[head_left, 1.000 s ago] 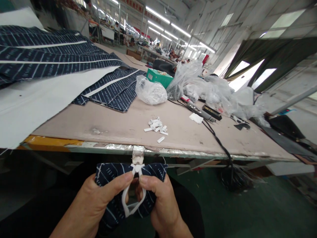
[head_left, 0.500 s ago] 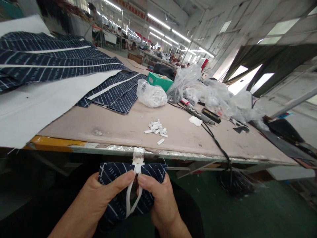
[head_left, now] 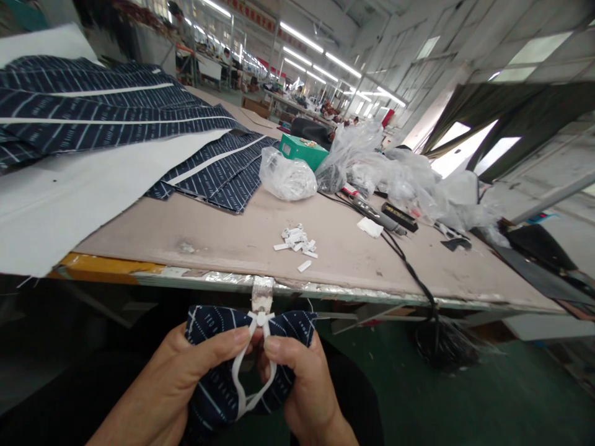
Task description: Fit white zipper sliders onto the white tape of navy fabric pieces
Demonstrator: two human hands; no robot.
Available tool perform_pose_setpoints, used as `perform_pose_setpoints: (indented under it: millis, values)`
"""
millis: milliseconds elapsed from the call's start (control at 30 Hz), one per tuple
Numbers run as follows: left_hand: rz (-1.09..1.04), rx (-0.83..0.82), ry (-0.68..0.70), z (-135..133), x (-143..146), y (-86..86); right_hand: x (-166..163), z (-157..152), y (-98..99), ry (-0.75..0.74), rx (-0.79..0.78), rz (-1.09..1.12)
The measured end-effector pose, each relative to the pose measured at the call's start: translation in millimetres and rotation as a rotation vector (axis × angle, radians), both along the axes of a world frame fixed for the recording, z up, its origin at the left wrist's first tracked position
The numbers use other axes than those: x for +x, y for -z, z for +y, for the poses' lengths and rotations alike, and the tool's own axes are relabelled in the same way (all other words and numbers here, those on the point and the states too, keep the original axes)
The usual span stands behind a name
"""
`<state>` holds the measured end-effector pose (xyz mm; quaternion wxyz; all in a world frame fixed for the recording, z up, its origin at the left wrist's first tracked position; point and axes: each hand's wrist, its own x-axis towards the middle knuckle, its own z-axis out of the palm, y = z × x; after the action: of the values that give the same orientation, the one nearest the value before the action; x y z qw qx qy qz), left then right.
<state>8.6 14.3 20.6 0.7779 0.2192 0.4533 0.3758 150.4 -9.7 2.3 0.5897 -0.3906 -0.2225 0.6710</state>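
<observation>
Both hands grip a navy fabric piece (head_left: 211, 381) printed with pale stripes and lettering, just below the table's front edge. My left hand (head_left: 186, 365) pinches its left half, thumb on top. The right half is in my right hand (head_left: 304, 371), thumb pressed near the middle. Between the thumbs, two white strips, which look like zipper tape (head_left: 238, 378), spread into a loop. Their upper ends meet at a small white piece, perhaps a zipper slider (head_left: 261, 318). It sits against a taped holder (head_left: 263, 292) fixed to the table edge. Most fingertips are hidden behind the fabric.
Small white pieces (head_left: 297, 238) lie in a pile on the table (head_left: 223, 241). Striped fabric panels (head_left: 223, 170) and a white sheet (head_left: 93, 192) cover the left. Behind stand a green box (head_left: 302, 152) and plastic bags (head_left: 362, 161). A grey tool (head_left: 379, 217) and cable lie right.
The white strips have spread into a wider loop between my thumbs. At the holder, the small white piece and the strip ends show more plainly. Both hands keep their grip; the view shifts slightly.
</observation>
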Motion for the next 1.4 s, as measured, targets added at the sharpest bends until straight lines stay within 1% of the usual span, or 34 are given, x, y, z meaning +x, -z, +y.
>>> perform_pose_setpoints:
  millis: [133, 300, 433, 533, 667, 733, 800, 867, 933, 1033, 1067, 1100, 1200, 1233, 1267, 1300, 1333, 1400]
  values:
    - [-0.018, 0.02, -0.005, -1, 1, -0.6, -1, 0, -2.0, 0.025, -0.01, 0.018]
    - [-0.003, 0.011, 0.001, -2, 1, -2.2, -1, -2, 0.7, 0.006, -0.003, 0.015]
    - [0.022, 0.003, -0.025, -1, 1, 6.7, 1, -3, 2.4, -0.004, -0.009, -0.007]
    - [0.035, -0.018, -0.039, 1, 0, 13.8, 0, -1, -1.1, 0.009, -0.02, -0.008]
    - [0.064, 0.031, -0.049, 5, 2, 14.1, -4, 4, -5.4, 0.04, -0.018, 0.002]
    - [0.079, 0.044, -0.063, 7, 3, 13.4, -5, 6, -4.2, 0.041, -0.008, 0.007]
    - [0.111, 0.061, -0.039, 9, 1, 14.8, -1, 6, -1.4, 0.028, -0.001, -0.02]
    - [0.166, 0.091, 0.033, 8, -4, 18.7, 8, 3, 1.5, -0.007, 0.02, -0.137]
    - [0.233, 0.128, 0.11, 4, -10, 24.2, 20, -3, 3.7, -0.064, 0.056, -0.313]
    - [0.334, 0.282, 0.161, -8, -17, 32.9, 34, -15, 8.1, -0.137, 0.092, -0.553]
    - [0.352, 0.33, 0.154, -12, -17, 35.5, 35, -19, 10.3, -0.141, 0.092, -0.598]
    - [0.355, 0.341, 0.141, -16, -16, 37.7, 35, -22, 12.7, -0.138, 0.084, -0.616]
    - [0.313, 0.232, 0.084, -21, -13, 40.1, 30, -25, 18.0, -0.09, 0.043, -0.554]
    - [0.313, 0.234, 0.061, -21, -13, 39.0, 28, -24, 18.3, -0.084, 0.036, -0.541]
    - [0.324, 0.282, 0.035, -19, -14, 36.9, 28, -22, 18.0, -0.092, 0.042, -0.56]
    - [0.341, 0.365, 0.007, -17, -15, 34.2, 28, -19, 17.6, -0.112, 0.058, -0.619]
    - [0.359, 0.463, -0.034, -13, -18, 31.1, 29, -17, 17.7, -0.162, 0.074, -0.721]
    - [0.38, 0.559, -0.108, -6, -24, 24.9, 33, -12, 21.0, -0.321, 0.088, -1.014]
